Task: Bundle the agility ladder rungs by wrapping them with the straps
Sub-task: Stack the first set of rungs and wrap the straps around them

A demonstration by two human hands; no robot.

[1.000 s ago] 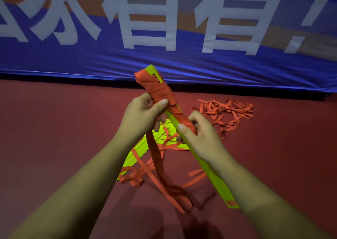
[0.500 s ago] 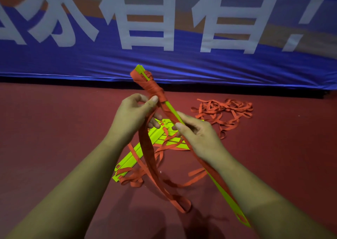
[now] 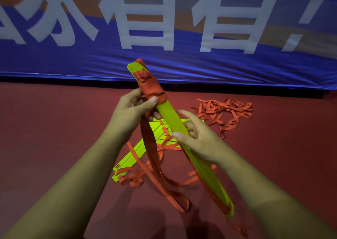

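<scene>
I hold a stack of lime-green ladder rungs (image 3: 172, 119) slanting from upper left to lower right above the floor. Orange strap (image 3: 152, 88) is wound in several turns round its upper end. My left hand (image 3: 134, 111) pinches the loose strap just below the wound part, thumb on top. That strap hangs down in a long loop (image 3: 158, 167) to the floor. My right hand (image 3: 197, 140) grips the stack at its middle from the right, index finger raised off it.
More green rungs (image 3: 145, 147) lie on the red floor (image 3: 54, 129) under my hands, tangled with orange strap. A loose heap of strap (image 3: 224, 111) lies to the right. A blue banner (image 3: 164, 38) with white characters closes off the far side.
The rung stack has turned so its flat green face shows. The strap has come round to the left side and hangs there. My right hand has shifted down the stack.
</scene>
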